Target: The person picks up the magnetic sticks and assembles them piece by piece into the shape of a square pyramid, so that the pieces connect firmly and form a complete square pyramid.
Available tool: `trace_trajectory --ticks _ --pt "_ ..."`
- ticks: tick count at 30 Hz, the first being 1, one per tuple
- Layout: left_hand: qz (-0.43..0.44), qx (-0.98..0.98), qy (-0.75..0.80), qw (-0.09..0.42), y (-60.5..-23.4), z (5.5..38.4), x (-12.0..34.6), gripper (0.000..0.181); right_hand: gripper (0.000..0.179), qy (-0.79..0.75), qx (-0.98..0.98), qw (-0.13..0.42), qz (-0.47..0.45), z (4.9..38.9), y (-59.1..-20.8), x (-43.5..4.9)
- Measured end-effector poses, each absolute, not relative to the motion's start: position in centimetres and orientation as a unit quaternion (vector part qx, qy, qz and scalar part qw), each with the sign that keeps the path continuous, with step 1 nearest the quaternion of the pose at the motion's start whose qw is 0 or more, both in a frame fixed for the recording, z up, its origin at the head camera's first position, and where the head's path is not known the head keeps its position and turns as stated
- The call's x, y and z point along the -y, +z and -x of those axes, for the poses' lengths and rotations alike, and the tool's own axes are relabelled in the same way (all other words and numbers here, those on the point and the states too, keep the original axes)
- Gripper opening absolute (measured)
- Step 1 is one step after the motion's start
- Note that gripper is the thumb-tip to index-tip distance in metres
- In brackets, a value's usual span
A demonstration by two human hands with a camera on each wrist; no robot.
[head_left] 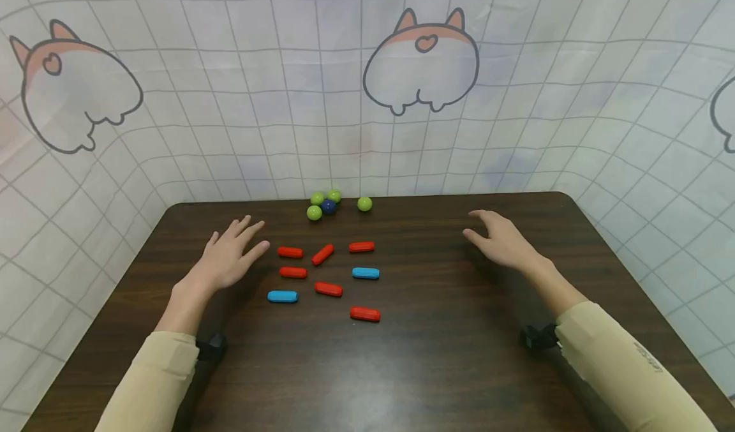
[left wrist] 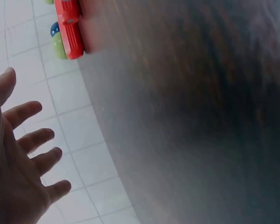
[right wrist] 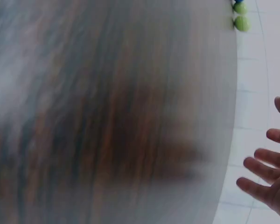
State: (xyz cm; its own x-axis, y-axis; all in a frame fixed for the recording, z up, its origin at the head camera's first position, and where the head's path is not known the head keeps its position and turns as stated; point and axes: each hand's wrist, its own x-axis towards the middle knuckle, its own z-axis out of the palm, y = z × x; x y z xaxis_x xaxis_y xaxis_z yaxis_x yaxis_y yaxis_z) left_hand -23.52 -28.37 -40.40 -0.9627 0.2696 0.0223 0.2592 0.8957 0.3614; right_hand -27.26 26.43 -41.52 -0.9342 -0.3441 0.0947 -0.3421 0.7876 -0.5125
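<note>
My left hand (head_left: 230, 256), its fingers spread, hovers over the left part of the table and holds nothing. Nearest to it lie a short red ridged stick (head_left: 289, 252) and another red stick (head_left: 293, 272). On the right side my right hand (head_left: 505, 239) is held with fingers extended and nothing in it, well apart from any object. Several more red sticks (head_left: 364, 314) are scattered in the left-centre area, along with two blue sticks, one at front left (head_left: 282, 297) and one farther right (head_left: 365, 273). Both wrist views show the palms bare.
At the table's back edge, several green balls (head_left: 314, 213) cluster around a dark blue ball (head_left: 328, 207); one green ball (head_left: 364, 204) sits apart to the right. The dark wooden table (head_left: 436, 355) meets a white gridded cloth (head_left: 275, 100) hanging behind and at both sides.
</note>
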Motion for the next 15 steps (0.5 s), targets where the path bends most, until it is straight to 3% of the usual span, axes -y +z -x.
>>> trace_trajectory --ticks 15 --pt "-0.174 -0.954 0.244 -0.011 -40.5 22.8 25.5 0.051 0.038 -0.374 -0.908 -0.007 0.188 28.2 -41.8 -22.5"
